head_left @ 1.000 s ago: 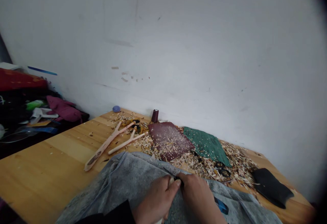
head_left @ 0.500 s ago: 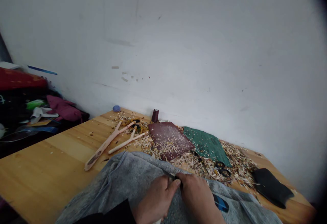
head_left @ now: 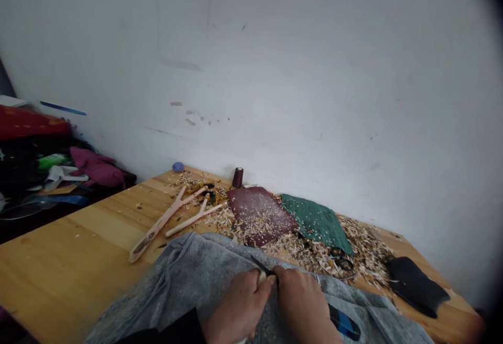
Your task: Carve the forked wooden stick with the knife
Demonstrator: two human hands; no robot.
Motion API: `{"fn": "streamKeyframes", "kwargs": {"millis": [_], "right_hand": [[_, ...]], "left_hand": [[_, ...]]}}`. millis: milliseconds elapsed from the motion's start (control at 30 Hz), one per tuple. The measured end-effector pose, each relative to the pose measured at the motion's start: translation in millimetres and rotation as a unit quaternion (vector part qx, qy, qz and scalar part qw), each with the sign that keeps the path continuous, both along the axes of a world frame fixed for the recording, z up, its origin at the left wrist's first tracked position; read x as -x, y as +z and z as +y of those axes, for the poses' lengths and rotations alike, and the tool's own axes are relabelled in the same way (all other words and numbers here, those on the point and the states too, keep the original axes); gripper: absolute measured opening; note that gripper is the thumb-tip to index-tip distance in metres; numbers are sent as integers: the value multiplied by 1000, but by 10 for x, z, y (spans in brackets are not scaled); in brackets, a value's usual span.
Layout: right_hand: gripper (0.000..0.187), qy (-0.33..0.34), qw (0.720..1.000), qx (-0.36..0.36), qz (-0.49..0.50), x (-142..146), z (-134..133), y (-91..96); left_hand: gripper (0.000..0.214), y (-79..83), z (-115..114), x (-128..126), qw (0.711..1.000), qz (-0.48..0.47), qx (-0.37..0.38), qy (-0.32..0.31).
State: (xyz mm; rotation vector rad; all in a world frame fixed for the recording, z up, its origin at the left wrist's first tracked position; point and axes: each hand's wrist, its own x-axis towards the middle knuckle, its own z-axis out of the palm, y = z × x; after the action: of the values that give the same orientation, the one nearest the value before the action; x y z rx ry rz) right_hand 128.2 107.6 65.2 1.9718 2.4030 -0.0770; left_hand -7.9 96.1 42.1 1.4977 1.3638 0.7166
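Note:
My right hand (head_left: 302,302) is closed around a knife (head_left: 261,265). Its dark blade points up and to the left, and a blue-and-black handle (head_left: 346,324) sticks out behind the hand. Against it, my left hand (head_left: 239,304) is closed on a pale wooden stick (head_left: 261,277), mostly hidden by the fingers. The left thumb reaches over to the blade beside the right fingers. Both hands are above a grey cloth (head_left: 204,265) spread over the near table edge.
Two forked sticks (head_left: 157,226) lie left on the wooden table (head_left: 78,255). Wood shavings (head_left: 314,252) cover much of it, around a maroon sheet (head_left: 259,210), a green sheet (head_left: 318,221) and a black piece (head_left: 416,286). A thread spool (head_left: 238,177) stands by the wall (head_left: 275,71).
The knife has turned slightly in my right hand: its blade tip sits a little higher and more handle shows at the right. Both hands stay close together.

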Motion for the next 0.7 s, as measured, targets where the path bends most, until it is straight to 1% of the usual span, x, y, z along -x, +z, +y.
{"fn": "streamKeyframes", "kwargs": {"millis": [100, 167, 300, 367, 467, 633, 700], "right_hand": [[37, -10, 1000, -2, -7, -8, -4, 4], [37, -3, 1000, -4, 10, -21, 7, -4], [32, 41, 998, 4, 47, -57, 46, -19], [31, 61, 997, 5, 44, -73, 64, -14], [29, 79, 996, -1, 32, -81, 76, 4], [29, 72, 997, -13, 8, -60, 57, 14], [30, 64, 998, -11, 2, -48, 44, 6]], "left_hand": [[37, 7, 1, -12, 1000, 19, 7, 5], [36, 3, 6, -7, 1000, 7, 18, -7], [43, 1, 9, 18, 999, -21, 0, -34], [46, 17, 4, 26, 999, -14, -2, -49], [46, 36, 2, 28, 999, 3, -4, -53], [54, -12, 17, 30, 998, 29, -4, -54], [53, -25, 16, 31, 998, 36, 3, -49]]}}
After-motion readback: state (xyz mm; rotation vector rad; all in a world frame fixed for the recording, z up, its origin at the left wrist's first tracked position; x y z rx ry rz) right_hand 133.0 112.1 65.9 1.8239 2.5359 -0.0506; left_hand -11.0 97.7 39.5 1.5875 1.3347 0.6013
